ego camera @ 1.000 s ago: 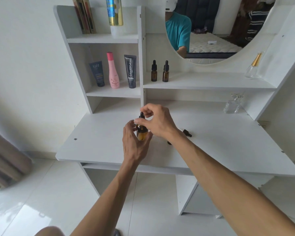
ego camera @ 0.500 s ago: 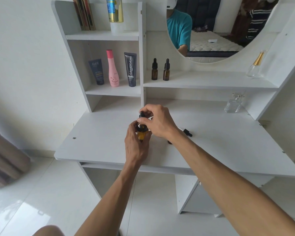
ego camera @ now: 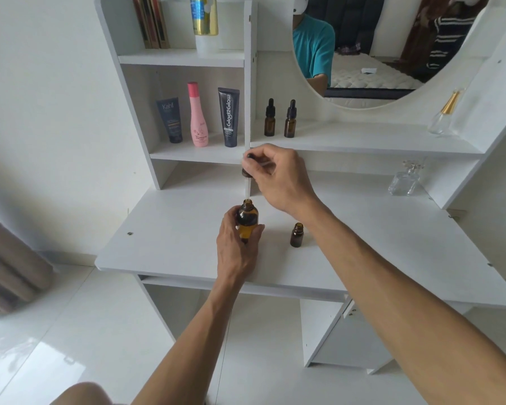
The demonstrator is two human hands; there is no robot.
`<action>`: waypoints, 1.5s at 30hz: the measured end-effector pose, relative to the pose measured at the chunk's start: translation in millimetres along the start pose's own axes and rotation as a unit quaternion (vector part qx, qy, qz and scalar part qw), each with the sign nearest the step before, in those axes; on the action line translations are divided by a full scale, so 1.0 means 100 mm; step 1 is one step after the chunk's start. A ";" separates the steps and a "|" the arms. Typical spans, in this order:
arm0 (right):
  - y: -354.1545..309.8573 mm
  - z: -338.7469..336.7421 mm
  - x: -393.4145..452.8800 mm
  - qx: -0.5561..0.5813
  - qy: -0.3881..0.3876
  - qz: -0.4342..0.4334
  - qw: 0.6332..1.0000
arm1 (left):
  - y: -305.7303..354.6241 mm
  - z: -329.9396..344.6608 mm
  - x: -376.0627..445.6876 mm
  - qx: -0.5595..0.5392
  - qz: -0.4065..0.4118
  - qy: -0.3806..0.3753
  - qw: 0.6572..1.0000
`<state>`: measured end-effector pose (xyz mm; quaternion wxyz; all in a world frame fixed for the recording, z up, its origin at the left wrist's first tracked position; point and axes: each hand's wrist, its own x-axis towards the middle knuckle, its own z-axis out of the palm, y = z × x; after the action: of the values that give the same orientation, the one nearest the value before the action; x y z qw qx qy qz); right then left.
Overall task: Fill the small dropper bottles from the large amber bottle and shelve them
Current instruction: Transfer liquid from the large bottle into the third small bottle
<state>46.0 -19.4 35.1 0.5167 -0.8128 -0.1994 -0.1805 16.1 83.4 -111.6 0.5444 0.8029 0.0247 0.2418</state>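
— Where is the big brown bottle?

— The large amber bottle [ego camera: 247,222] stands on the white worktop [ego camera: 173,229]. The left hand [ego camera: 237,247] wraps round it from the near side. Its fingers [ego camera: 257,233] curl round the right side and the thumb sits on the left.

— What does it look like?

— Brown glass, round shoulders, upright. Its mouth is open at the top.

— And the other hand?

— The right hand [ego camera: 278,178] is up above the bottle. Its fingers pinch the dropper [ego camera: 247,178] by the black top. The thin glass tube hangs straight down, with its tip right at the bottle's mouth.

— Any small ones?

— One small dropper bottle [ego camera: 296,235] stands open on the worktop, just right of the left hand, not touching it. Two capped dropper bottles [ego camera: 279,118] stand side by side on the shelf [ego camera: 362,140] below the mirror [ego camera: 377,54].

— How are the arms?

— Both reach forward, with the right wrist bent down.
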 end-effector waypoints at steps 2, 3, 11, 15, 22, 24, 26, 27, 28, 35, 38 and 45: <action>-0.01 0.01 0.03 0.011 0.008 -0.003 1.000 | 0.00 0.00 0.00 -0.001 -0.001 0.000 1.000; -0.01 0.02 0.04 0.014 0.012 -0.003 1.000 | -0.01 0.00 0.00 -0.002 -0.002 -0.001 1.000; 0.05 0.03 0.02 -0.014 0.018 -0.016 1.000 | -0.02 0.00 0.00 -0.003 0.003 -0.009 1.000; 0.08 0.04 -0.01 -0.024 0.022 -0.018 0.999 | -0.03 0.00 0.01 -0.003 0.003 -0.012 1.000; 0.19 0.12 -0.09 -0.021 0.005 0.019 1.000 | -0.04 0.00 0.01 -0.013 0.000 -0.012 1.000; 0.23 0.15 -0.11 -0.022 -0.001 0.028 0.999 | -0.04 0.00 0.01 -0.012 0.001 -0.012 1.000; 0.26 0.17 -0.14 -0.031 -0.005 0.035 0.999 | -0.04 0.00 0.00 -0.014 0.005 -0.012 1.000; 0.28 0.18 -0.15 -0.037 -0.005 0.037 0.999 | -0.04 0.00 0.00 -0.017 0.006 -0.012 1.000; 0.30 0.19 -0.15 -0.043 -0.005 0.039 0.998 | -0.04 0.00 0.00 -0.019 0.006 -0.012 1.000; 0.40 0.24 -0.19 -0.050 -0.013 0.051 0.997 | -0.03 0.00 0.01 -0.016 0.007 -0.017 1.000; 0.41 0.25 -0.20 -0.051 -0.011 0.049 0.997 | -0.04 -0.01 0.00 -0.012 0.006 -0.016 1.000; 0.40 0.24 -0.21 -0.050 -0.008 0.053 0.997 | -0.02 -0.01 0.00 -0.010 0.002 -0.021 1.000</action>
<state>50.4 -15.8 -15.8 0.4831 -0.8483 -0.1508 -0.1559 16.0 85.4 -112.6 0.5523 0.8023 0.0095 0.2260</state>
